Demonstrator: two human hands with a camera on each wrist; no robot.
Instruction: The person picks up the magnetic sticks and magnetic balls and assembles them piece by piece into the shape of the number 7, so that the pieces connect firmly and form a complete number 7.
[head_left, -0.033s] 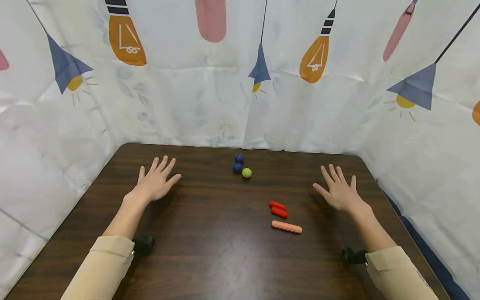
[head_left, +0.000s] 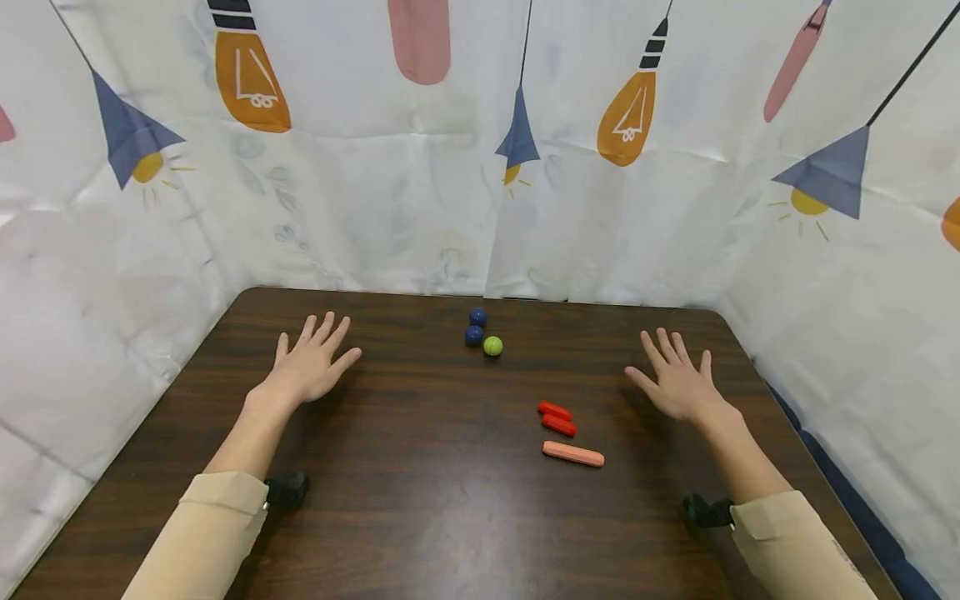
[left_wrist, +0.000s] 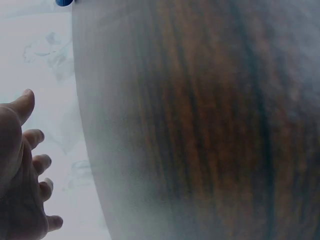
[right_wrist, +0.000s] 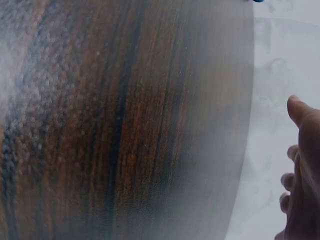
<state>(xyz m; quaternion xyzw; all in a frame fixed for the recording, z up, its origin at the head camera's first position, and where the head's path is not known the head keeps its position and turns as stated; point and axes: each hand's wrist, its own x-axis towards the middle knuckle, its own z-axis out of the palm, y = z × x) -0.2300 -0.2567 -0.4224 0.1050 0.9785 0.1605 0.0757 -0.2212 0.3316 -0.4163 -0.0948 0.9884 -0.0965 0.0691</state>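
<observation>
Now left hand and right hand spread wide, both empty, flanking the green ball. Two blue balls sit just behind-left of it; two red sticks and an orange stick lie front-right of it.

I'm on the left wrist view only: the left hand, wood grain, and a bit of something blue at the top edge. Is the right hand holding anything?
Observer: No, the right hand holds nothing; its fingers are spread.
Operator: What's lying on the table between the two hands, nearer the right one?
Observer: Two short red sticks side by side, with a longer peach stick on the near side of them, on the dark wood table.
Operator: Anything round further back?
Observer: Yes, a green ball sits by two blue balls toward the far edge.
</observation>
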